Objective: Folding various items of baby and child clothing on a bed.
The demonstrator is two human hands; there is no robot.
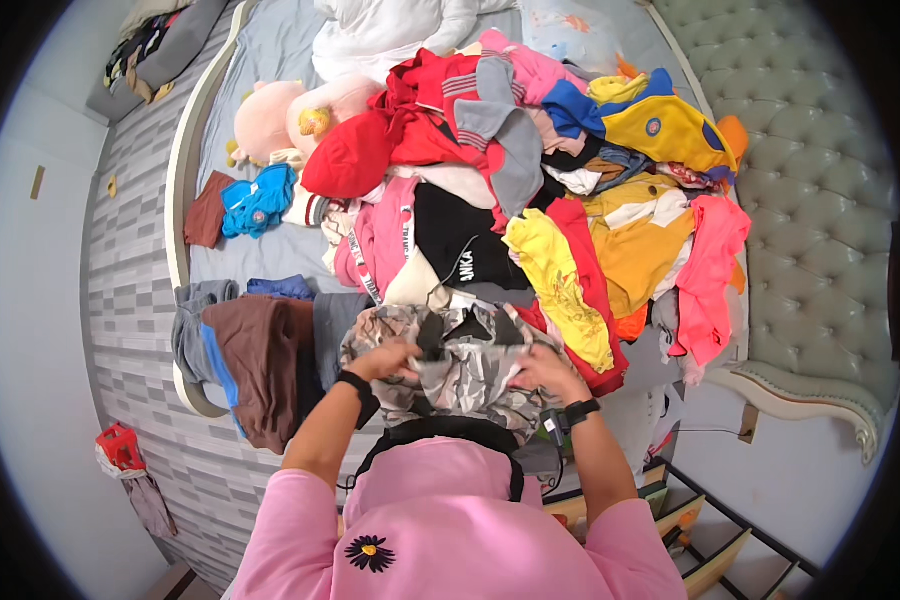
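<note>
A camouflage-print garment (465, 375) in grey and brown lies bunched at the near edge of the bed, just in front of my body. On its left part is my left hand (390, 360), its fingers gripping the cloth. My right hand (544, 371) grips it on the other side, with the fabric stretched between the two. To the left are folded brown trousers (259, 367) and dark grey folded cloth (337, 322). Beyond the camouflage garment lie a black garment with white lettering (465, 240), a pink garment (379, 240) and a yellow printed shirt (559, 285).
A large heap of clothes (450, 127) covers the bed's middle and right. Pink plush toys (270, 124) sit at the far left, near folded blue cloth (259, 201). A tufted headboard (802, 187) bounds the right; an open-topped wooden rack (712, 562) stands at lower right.
</note>
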